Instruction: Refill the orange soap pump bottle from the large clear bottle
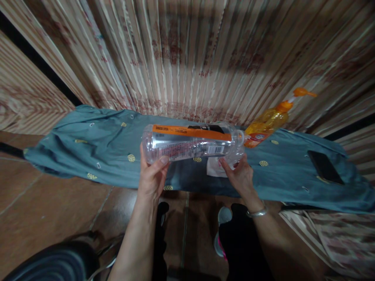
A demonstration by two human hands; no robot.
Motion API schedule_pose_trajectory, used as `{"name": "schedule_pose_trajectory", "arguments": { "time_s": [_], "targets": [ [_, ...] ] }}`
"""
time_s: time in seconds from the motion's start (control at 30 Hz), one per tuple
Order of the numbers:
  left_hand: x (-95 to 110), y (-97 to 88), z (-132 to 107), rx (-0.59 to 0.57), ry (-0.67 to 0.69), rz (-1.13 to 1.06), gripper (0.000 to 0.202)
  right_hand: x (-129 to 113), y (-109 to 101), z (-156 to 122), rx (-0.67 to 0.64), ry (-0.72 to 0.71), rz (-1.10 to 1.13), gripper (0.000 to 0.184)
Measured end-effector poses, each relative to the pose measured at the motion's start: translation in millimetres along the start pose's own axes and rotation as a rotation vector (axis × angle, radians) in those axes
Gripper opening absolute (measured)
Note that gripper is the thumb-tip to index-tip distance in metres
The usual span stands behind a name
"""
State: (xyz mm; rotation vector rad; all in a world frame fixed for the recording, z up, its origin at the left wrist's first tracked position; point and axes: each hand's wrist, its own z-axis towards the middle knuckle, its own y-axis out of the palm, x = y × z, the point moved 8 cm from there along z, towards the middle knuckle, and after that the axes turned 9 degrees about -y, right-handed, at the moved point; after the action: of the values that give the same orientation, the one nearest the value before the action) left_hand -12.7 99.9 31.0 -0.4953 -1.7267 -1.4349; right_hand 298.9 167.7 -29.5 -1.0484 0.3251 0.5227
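Note:
A clear plastic bottle [190,142] with an orange label lies sideways in both my hands above a surface draped in a blue-green cloth [99,144]. My left hand [150,175] grips the bottle's base end. My right hand [238,175] holds the neck end, fingers at the mouth. Under the bottle a white piece [213,168] lies on the cloth. An orange pump bottle [271,121] stands tilted just beyond the bottle's neck.
A black phone [325,167] lies on the cloth at the right. Striped patterned curtains [187,58] hang behind. Brown floor tiles [52,203] lie below, with a dark round object [55,263] at the lower left. My feet [222,226] are under the cloth's edge.

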Motion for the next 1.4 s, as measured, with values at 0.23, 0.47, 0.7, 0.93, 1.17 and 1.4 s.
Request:
{"name": "schedule_pose_trajectory", "arguments": {
  "time_s": [0.23, 0.47, 0.7, 0.93, 1.17, 1.4],
  "targets": [
    [-0.5, -3.5, 0.2, 0.014, -0.005, 0.017, 0.069, -0.8, 0.9, 0.0, -0.017, -0.013, -0.013, 0.092],
    [0.2, -2.8, -0.7, 0.027, -0.010, -0.011, 0.067, -1.7, 1.3, 0.4, -0.011, -0.022, -0.010, 0.093],
    [-2.5, -3.6, -1.2, 0.074, -0.029, -0.083, 0.066, -2.6, 0.7, -0.5, -0.008, -0.044, -0.017, 0.087],
    [-1.5, -3.7, -1.1, 0.054, -0.025, -0.054, 0.067, -3.3, 1.1, 0.1, -0.036, -0.026, -0.018, 0.076],
    [-0.9, -2.8, -1.1, 0.028, -0.011, -0.013, 0.066, -3.5, 0.2, 0.1, -0.034, -0.010, -0.006, 0.076],
    [0.4, -2.2, -1.3, 0.014, -0.017, 0.033, 0.067, -4.3, -0.4, 0.3, -0.033, -0.006, 0.006, 0.079]
  ]
}}
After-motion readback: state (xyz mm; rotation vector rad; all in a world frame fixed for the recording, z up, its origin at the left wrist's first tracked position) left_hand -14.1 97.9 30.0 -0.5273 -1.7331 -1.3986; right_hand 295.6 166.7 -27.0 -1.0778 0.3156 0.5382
